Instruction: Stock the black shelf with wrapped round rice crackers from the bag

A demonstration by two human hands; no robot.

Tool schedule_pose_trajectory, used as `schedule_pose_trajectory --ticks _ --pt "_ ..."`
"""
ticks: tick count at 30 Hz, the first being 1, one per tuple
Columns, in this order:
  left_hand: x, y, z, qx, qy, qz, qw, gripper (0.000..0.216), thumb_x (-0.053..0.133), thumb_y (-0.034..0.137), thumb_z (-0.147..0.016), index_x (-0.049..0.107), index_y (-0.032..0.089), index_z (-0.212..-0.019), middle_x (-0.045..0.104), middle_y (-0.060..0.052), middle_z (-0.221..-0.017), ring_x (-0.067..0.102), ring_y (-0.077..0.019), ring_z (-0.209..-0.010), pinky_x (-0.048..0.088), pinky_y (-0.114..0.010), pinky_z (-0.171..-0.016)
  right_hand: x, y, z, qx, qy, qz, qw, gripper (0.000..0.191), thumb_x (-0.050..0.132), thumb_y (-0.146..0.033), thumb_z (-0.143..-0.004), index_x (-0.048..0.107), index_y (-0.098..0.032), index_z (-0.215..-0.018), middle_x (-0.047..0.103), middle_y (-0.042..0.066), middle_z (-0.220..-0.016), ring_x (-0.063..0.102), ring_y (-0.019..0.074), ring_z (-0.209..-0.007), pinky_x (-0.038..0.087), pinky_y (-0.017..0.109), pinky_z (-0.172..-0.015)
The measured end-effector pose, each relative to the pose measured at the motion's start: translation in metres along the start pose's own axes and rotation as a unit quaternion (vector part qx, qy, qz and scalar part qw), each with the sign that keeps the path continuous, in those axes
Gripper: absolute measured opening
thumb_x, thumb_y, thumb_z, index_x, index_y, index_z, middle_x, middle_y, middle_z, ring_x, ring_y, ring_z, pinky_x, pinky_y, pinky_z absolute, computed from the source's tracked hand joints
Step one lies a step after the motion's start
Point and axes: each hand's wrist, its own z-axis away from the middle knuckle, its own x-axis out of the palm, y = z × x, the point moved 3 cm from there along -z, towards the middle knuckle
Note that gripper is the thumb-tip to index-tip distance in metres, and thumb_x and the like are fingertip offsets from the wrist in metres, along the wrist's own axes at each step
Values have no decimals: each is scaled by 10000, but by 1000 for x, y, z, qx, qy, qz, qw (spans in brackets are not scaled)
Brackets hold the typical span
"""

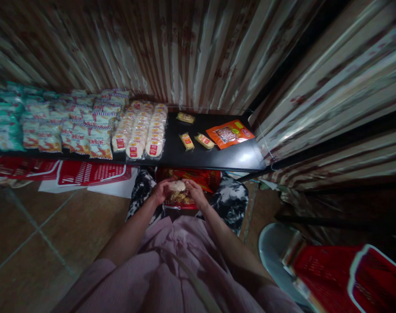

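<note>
Between my two hands is a pale round wrapped rice cracker (177, 186), held low in front of my lap. My left hand (162, 190) grips its left side, fingers curled in. On the opposite edge, my right hand (194, 191) closes on it with the fingertips. Just below lies a red basket (180, 208) between my knees. It contains yellowish wrapped snacks (181, 198) and a large red and orange package (206, 177). My hands partly cover the basket's contents.
A black shelf (217, 161) spans ahead, carrying rows of wrapped rice crackers (139, 130), white snack bags (74, 126), green bags (5, 119), small yellow packets (186, 141) and an orange packet (229, 134). Red baskets (93, 171) sit beneath. Another red basket (328, 269) is at right, near a grey stool (270, 248).
</note>
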Motion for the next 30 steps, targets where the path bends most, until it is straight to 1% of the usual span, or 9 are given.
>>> schedule_pose_trajectory --ticks 5,9,11,13,16,21,23,26,30 --pt "0 0 0 -4 2 14 1000 304 510 57 -678 631 94 -954 678 -68 -798 626 -132 -632 460 -182 -459 1 -4 4 7 -13 -2 1000 365 618 -493 -654 651 -195 -863 567 -44 -636 431 73 -495 385 217 -523" --pt "1 1 1 -2 -3 36 999 308 499 102 -719 615 86 -1005 680 -80 -797 636 -155 -665 505 -223 -522 -2 -7 9 34 -24 -15 999 355 598 -427 -674 656 -192 -934 614 -20 -675 519 103 -584 424 224 -586" --pt "2 2 2 -1 -3 46 999 299 490 119 -741 615 82 -1009 681 -83 -792 640 -163 -680 510 -230 -537 -3 -7 11 37 -43 -13 998 375 608 -369 -656 647 -192 -985 639 -8 -719 551 114 -631 438 230 -618" --pt "3 2 2 -2 3 52 999 282 482 124 -752 621 80 -993 682 -82 -781 641 -164 -681 507 -227 -536 -3 -7 13 15 -71 0 997 417 632 -324 -634 628 -195 -1030 655 -1 -776 570 121 -672 448 236 -650" --pt "2 1 2 -8 13 54 998 264 481 131 -762 626 78 -976 684 -83 -776 638 -164 -666 498 -226 -521 -2 -7 14 -51 -96 49 993 426 639 -323 -646 607 -195 -1051 651 -1 -808 576 128 -718 458 246 -688" --pt "1 0 -1 -26 17 66 997 254 479 165 -790 629 78 -974 681 -77 -728 628 -157 -613 483 -227 -513 -2 -4 12 -130 -73 156 976 329 582 -339 -708 616 -202 -1005 649 -2 -822 587 143 -749 471 269 -730" --pt "1 0 -1 -31 14 80 996 246 473 176 -802 631 76 -963 679 -77 -713 628 -158 -604 486 -232 -528 -3 -2 12 -142 -70 170 973 312 540 -337 -741 612 -206 -1015 657 9 -871 598 153 -790 474 279 -757" --pt "4 0 1 -35 -3 91 995 252 469 204 -817 629 73 -960 685 -97 -754 645 -182 -660 499 -254 -566 -3 0 16 -148 -53 183 971 313 483 -318 -774 610 -201 -1036 663 22 -921 603 160 -814 482 279 -756" --pt "6 1 3 -29 -6 103 994 254 463 234 -832 629 71 -934 685 -102 -771 647 -187 -686 507 -269 -606 -3 5 24 -179 -5 248 952 357 456 -251 -765 608 -207 -1086 666 19 -925 598 157 -797 486 279 -757"
